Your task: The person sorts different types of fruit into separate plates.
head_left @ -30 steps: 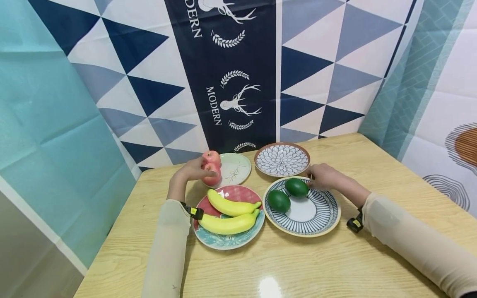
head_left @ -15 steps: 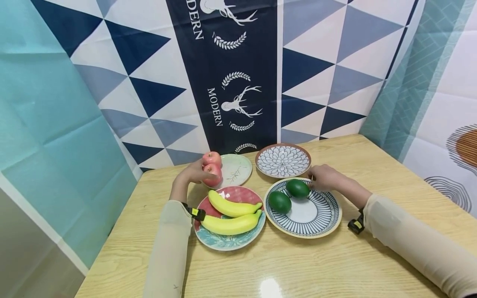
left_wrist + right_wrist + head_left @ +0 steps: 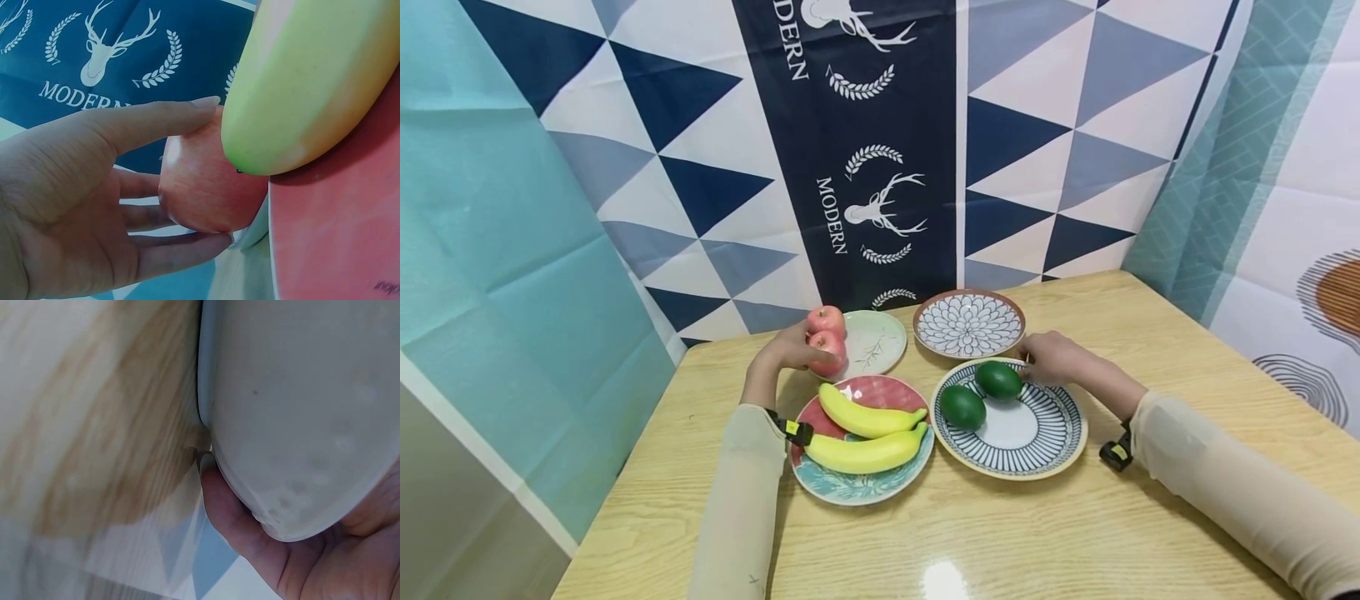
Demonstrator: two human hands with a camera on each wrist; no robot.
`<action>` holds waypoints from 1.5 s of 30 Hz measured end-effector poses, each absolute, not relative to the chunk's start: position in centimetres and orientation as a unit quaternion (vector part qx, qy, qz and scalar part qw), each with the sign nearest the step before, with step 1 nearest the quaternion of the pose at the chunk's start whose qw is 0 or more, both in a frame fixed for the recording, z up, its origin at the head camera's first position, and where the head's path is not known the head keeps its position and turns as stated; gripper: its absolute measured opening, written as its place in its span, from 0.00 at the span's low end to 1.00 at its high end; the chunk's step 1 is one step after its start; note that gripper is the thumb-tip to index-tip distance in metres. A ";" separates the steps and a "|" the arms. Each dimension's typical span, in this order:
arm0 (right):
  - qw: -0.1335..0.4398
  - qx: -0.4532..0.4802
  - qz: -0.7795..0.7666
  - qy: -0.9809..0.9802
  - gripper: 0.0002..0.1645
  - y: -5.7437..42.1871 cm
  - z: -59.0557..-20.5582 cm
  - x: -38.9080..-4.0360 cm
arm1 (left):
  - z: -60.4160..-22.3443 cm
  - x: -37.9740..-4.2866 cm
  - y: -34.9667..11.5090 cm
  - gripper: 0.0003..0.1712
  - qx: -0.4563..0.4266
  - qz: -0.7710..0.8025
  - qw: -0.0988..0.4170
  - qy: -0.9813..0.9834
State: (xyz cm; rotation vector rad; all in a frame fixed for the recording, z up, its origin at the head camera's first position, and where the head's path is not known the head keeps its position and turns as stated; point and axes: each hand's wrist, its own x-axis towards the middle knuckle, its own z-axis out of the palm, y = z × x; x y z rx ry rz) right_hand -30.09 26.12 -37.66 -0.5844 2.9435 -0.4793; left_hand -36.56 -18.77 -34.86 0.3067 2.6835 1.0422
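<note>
My left hand (image 3: 786, 346) grips the nearer red apple (image 3: 827, 352), its thumb and fingers round the sides. A second apple (image 3: 826, 320) sits right behind it, both at the left of a pale green plate (image 3: 883, 337). In the left wrist view the hand (image 3: 75, 200) has the apple (image 3: 209, 178) between thumb and fingers. My right hand (image 3: 1056, 360) pinches the back right rim of a blue-striped plate (image 3: 1052, 425). That plate bears two smooth, dark green, avocado-shaped fruits (image 3: 998, 380). In the right wrist view a finger curls beneath the plate's white underside (image 3: 300, 406).
Two yellow bananas (image 3: 865, 452) lie on a red and teal plate (image 3: 857, 492) below my left hand. A brown-rimmed plate with a petal pattern (image 3: 968, 325) stands behind the striped one. A patterned cloth (image 3: 880, 150) hangs behind the wooden table (image 3: 1000, 533).
</note>
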 end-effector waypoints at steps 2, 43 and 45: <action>0.049 -0.194 -0.157 0.967 0.11 26.1 -37.7 -30.1 | -34.8 -36.5 -18.8 0.46 0.107 0.359 0.122 0.919; 0.036 -0.106 -0.289 0.951 0.25 30.4 -32.5 -31.5 | -35.1 -36.4 -18.7 0.48 0.090 0.390 0.137 0.906; 0.026 -0.101 -0.304 0.947 0.26 30.7 -32.2 -32.0 | -35.0 -36.4 -18.6 0.48 0.087 0.390 0.138 0.906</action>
